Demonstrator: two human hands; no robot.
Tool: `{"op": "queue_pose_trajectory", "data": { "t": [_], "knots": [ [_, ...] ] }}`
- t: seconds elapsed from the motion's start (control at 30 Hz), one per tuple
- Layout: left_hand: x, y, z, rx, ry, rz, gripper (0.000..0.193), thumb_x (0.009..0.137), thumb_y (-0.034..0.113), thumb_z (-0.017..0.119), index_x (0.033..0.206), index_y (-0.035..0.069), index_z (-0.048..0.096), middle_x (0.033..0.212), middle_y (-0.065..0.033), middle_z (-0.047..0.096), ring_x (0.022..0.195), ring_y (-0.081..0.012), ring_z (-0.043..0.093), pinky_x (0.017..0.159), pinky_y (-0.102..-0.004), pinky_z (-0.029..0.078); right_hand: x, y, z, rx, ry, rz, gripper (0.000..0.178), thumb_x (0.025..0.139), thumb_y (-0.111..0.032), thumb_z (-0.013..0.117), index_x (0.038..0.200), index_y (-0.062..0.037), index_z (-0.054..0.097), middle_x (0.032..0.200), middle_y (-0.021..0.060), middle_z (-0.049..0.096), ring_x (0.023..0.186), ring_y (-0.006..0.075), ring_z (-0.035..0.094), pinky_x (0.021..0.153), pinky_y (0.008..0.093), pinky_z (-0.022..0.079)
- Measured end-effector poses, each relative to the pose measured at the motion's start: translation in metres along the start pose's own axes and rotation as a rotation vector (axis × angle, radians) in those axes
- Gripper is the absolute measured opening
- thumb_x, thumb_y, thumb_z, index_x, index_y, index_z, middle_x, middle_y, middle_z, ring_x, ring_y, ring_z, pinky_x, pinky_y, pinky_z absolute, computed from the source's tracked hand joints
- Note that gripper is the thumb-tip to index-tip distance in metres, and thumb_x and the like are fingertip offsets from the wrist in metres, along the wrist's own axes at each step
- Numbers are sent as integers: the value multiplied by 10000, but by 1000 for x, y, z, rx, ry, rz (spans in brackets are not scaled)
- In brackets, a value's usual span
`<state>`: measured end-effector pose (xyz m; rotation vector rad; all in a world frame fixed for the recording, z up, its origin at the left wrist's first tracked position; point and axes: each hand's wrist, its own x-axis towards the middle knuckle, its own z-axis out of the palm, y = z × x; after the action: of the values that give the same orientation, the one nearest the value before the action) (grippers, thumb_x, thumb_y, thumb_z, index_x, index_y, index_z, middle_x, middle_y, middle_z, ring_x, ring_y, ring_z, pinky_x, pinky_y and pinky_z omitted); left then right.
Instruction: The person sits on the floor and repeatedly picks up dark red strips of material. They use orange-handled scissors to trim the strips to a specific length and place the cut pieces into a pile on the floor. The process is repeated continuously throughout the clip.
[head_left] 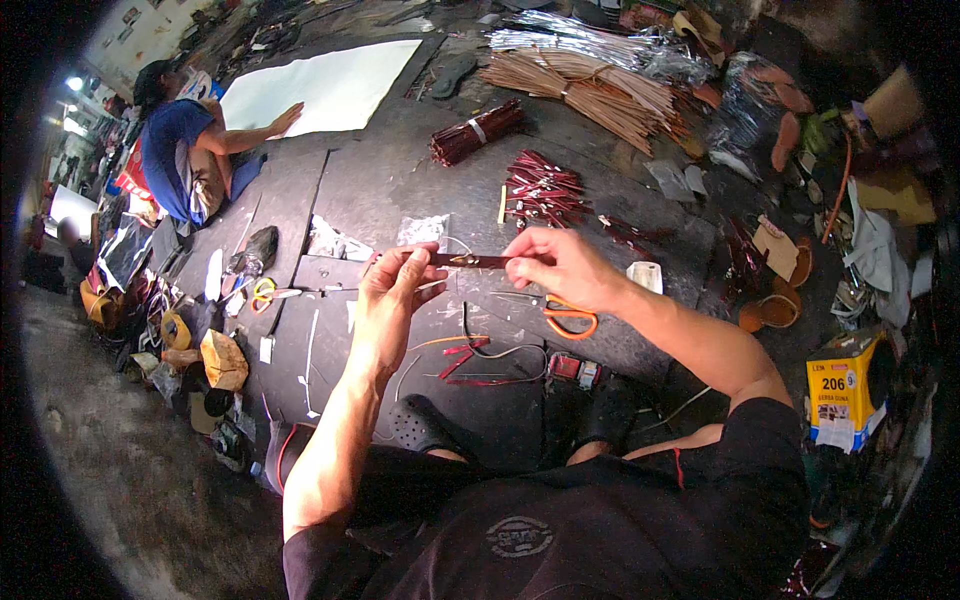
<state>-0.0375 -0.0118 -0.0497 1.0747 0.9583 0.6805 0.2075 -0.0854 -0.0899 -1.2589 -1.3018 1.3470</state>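
A narrow dark red strap [490,262] with a small metal buckle [466,258] is stretched level between my hands above the dark work surface. My left hand [398,282] pinches one end between thumb and fingers. At the other end, the fingers of my right hand [562,268] close on the strap. Just below the right hand lie orange-handled scissors [570,320]. Beyond my hands sits a heap of dark red straps with buckles [545,190]. A small clear plastic bag [424,229] lies behind the left hand.
A tied dark red bundle [477,133] and bundled tan strips [585,90] lie farther off. At the far left a person [180,155] leans over a white sheet [320,88]. Yellow-handled scissors [263,294] lie left; a yellow tin [845,385] stands right. Red strap scraps [465,355] lie near my feet.
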Motion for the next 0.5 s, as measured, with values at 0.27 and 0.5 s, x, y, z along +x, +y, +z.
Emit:
{"op": "queue_pose_trajectory", "data": {
  "t": [0.27,0.5],
  "knots": [
    [7,7,3,-36,-55,-31,276,974,186,623,1187,11,609,1022,-95,683,929,-154,656,877,-297,520,-6,-10,-45,-137,-110,-31,177,950,-104,604,1086,3,644,971,65,692,882,131,648,818,279,512],
    [-5,22,14,536,-43,118,326,973,175,616,1260,24,581,1114,-108,664,994,-141,603,883,-283,476,-35,18,-143,-217,149,124,209,919,-102,634,1102,-3,644,924,25,654,843,95,601,763,267,509]
  ]
}}
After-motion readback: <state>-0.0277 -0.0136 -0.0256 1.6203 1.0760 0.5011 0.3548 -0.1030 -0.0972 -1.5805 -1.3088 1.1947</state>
